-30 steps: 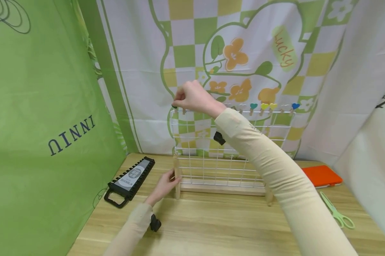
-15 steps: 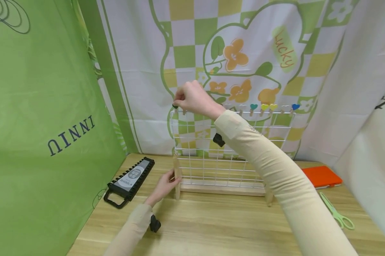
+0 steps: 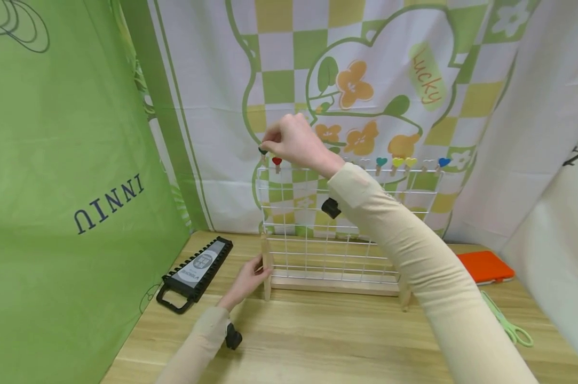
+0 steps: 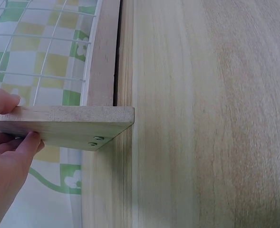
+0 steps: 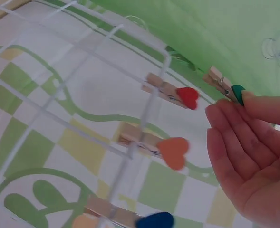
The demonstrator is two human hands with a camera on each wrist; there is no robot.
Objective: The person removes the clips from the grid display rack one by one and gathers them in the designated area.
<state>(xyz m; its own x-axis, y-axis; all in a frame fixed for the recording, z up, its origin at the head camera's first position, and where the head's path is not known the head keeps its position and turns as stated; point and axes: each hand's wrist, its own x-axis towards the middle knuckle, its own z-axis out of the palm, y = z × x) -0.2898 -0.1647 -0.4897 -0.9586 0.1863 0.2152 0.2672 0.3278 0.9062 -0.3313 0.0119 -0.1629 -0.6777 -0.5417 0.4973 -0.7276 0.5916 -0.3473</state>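
My right hand (image 3: 294, 143) is just above the top left corner of a white wire grid rack (image 3: 305, 255). Between thumb and fingers it pinches a small wooden clothespin (image 5: 219, 83) with a dark green heart, apart from the wire in the right wrist view. Clipped along the top wire nearby are clothespins with a red heart (image 5: 187, 98), an orange heart (image 5: 174, 153) and a blue heart (image 5: 155, 221). Low on the rack's left side, my left hand (image 3: 244, 280) grips the wooden foot (image 4: 68, 116), thumb on one face and fingers on the other.
Further right on the top wire sit several more heart clothespins, a blue one (image 3: 444, 162) outermost. A black toothed holder (image 3: 197, 272) lies left of the rack. To the right are an orange case (image 3: 485, 266) and green scissors (image 3: 509, 325).
My right hand has risen slightly from the top wire with the green-heart clothespin, which has come off the grid. The red heart beside it now shows. My left hand stays put.
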